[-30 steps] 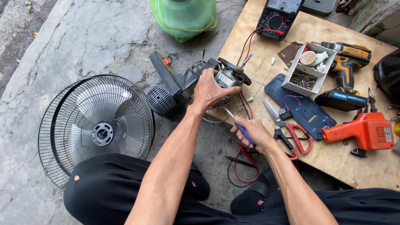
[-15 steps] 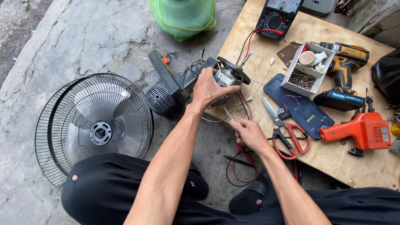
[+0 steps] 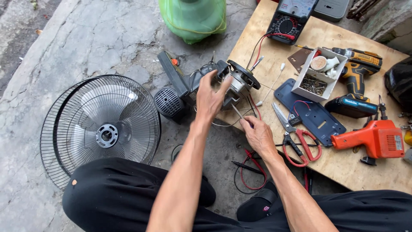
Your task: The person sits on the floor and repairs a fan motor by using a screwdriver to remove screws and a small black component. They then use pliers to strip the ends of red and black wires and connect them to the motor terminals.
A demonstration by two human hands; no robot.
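A fan motor (image 3: 241,80) with its black housing and stand (image 3: 171,101) lies on the concrete at the edge of a wooden board (image 3: 356,172). My left hand (image 3: 209,98) is at the motor, fingers stretched out and apart, fingertips touching its near side. My right hand (image 3: 258,134) is just below and to the right, closed round a screwdriver (image 3: 237,111) whose metal shaft points up-left at the motor. The handle is hidden in my fist. Thin wires trail from the motor between my hands.
A round wire fan guard (image 3: 103,129) lies at left. The board carries a multimeter (image 3: 292,19), a white box of screws (image 3: 317,75), a cordless drill (image 3: 358,73), an orange power tool (image 3: 377,138), red-handled scissors (image 3: 300,144) and a blue plate (image 3: 313,114). Test leads (image 3: 249,169) lie by my knees.
My left hand has let go of the motor and its fingers have spread. My right hand moved the screwdriver up toward the motor; its blue handle no longer shows.
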